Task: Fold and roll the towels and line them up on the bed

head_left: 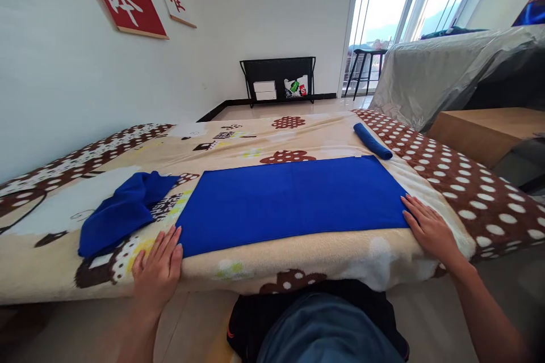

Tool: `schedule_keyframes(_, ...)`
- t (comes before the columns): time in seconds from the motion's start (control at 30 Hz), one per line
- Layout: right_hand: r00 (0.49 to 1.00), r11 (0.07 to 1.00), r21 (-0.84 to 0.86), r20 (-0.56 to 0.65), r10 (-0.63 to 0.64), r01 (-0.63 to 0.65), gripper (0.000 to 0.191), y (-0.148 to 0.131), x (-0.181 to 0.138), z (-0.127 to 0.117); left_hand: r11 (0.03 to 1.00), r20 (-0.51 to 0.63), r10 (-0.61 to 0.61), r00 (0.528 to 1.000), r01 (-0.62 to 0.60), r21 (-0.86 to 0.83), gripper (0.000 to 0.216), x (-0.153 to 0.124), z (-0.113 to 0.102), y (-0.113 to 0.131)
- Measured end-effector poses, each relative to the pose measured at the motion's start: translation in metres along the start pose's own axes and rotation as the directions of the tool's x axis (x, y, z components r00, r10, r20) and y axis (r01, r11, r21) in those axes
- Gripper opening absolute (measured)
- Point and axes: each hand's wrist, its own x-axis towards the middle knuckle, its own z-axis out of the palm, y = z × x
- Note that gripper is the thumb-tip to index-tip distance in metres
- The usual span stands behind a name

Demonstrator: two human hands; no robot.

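Note:
A blue cloth (293, 198) lies flat in a long rectangle across the near part of the patterned blanket. My left hand (158, 264) rests on the blanket at the cloth's near left corner, fingers stretched out and touching its edge. At the cloth's right edge my right hand (428, 227) lies flat with fingers extended, the tips on or against the fabric. Left of the flat cloth sits a crumpled blue cloth (125, 212). A rolled blue cloth (372, 140) lies beyond the far right corner.
The beige and brown blanket (238, 249) covers the bed. Against the back wall stands a black rack (279, 71) holding a white box. At the right are a cardboard box (481, 130), a plastic-covered piece (426, 71) and a black stool (366, 65) by the window.

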Motion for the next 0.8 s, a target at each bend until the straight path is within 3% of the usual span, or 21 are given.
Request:
schedule_keyframes(0.1,0.996,0.997,-0.035,-0.047,0.071,-0.073,0.065,-0.023,-0.002,-0.011,0.995,-0.096,-0.101,0.99,0.102,0.009,0.06,0.0,-0.007,0.016)
schedule_keyframes(0.2,0.998,1.0,0.004,-0.055,0.004,-0.004,0.062,-0.092,0.018,-0.024,0.998,-0.115,-0.065,0.991,0.065,-0.005,0.06,0.021,-0.013,0.071)
schedule_keyframes(0.27,0.989,0.983,0.102,-0.007,-0.151,0.151,0.06,-0.156,0.039,-0.027,0.99,0.035,0.128,0.991,-0.126,-0.064,0.06,0.04,-0.012,0.129)
schedule_keyframes(0.37,0.948,0.928,0.229,0.056,-0.314,0.294,0.058,-0.245,0.062,-0.019,0.939,0.272,0.336,0.902,-0.299,-0.17,0.062,0.058,0.0,0.221)
schedule_keyframes(0.43,0.939,0.92,0.243,0.079,-0.334,0.307,0.057,-0.282,0.065,-0.007,0.91,0.355,0.41,0.84,-0.348,-0.226,0.064,0.058,0.012,0.265)
schedule_keyframes(0.5,0.936,0.921,0.238,0.098,-0.338,0.308,0.058,-0.299,0.059,0.003,0.88,0.383,0.473,0.794,-0.401,-0.255,0.064,0.051,0.021,0.289)
schedule_keyframes(0.57,0.936,0.924,0.229,0.106,-0.335,0.305,0.058,-0.299,0.048,0.007,0.869,0.355,0.494,0.794,-0.432,-0.242,0.061,0.041,0.025,0.293)
schedule_keyframes(0.63,0.943,0.932,0.217,0.099,-0.316,0.29,0.055,-0.289,0.036,0.006,0.879,0.316,0.476,0.821,-0.429,-0.21,0.058,0.034,0.023,0.281)
schedule_keyframes(0.7,0.957,0.946,0.202,0.089,-0.275,0.253,0.056,-0.269,0.027,0.0,0.9,0.328,0.434,0.839,-0.393,-0.186,0.059,0.032,0.017,0.255)
schedule_keyframes(0.8,0.981,0.972,0.159,0.059,-0.186,0.175,0.059,-0.215,0.014,-0.007,0.959,0.389,0.283,0.876,-0.258,-0.117,0.063,0.033,0.009,0.191)
